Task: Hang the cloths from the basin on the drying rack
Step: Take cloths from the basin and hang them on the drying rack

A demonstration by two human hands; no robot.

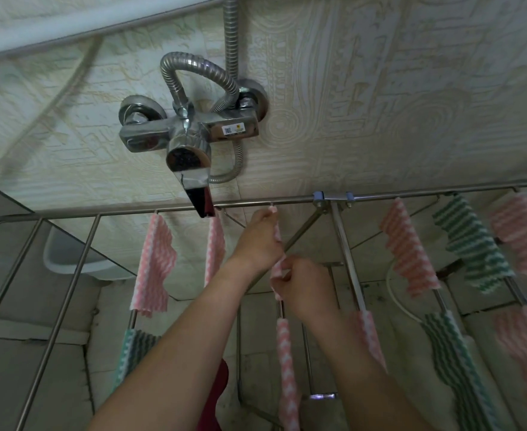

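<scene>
A pale embossed wall [364, 88] is filling the upper part of the view, with a chrome shower mixer tap [190, 135] and its ribbed hose [200, 70] standing out from it. Below the tap a steel drying rack [287, 201] is running across, its thin rods reaching toward the camera over a grey tiled floor [22, 306].

Both hands are working on one pink-and-white wavy cloth [277, 234] at a rod near the middle of the rack. The left hand [260, 241] is closing its fingertips on the upper edge of this cloth, right at the rack's far rail. The right hand [302, 284] is pinching the lower part of the same cloth, fingers curled tight around it, just beside the left wrist.

Other cloths are already hanging: a pink one [154, 265] on the left, a narrow pink one [215, 247] under the tap's spout, and pink [408, 247] and green striped [470, 244] ones on the right, with more pink and green ones nearer the camera. A white basin [69, 259] is sitting low on the left, behind the rods, and what it holds cannot be told.
</scene>
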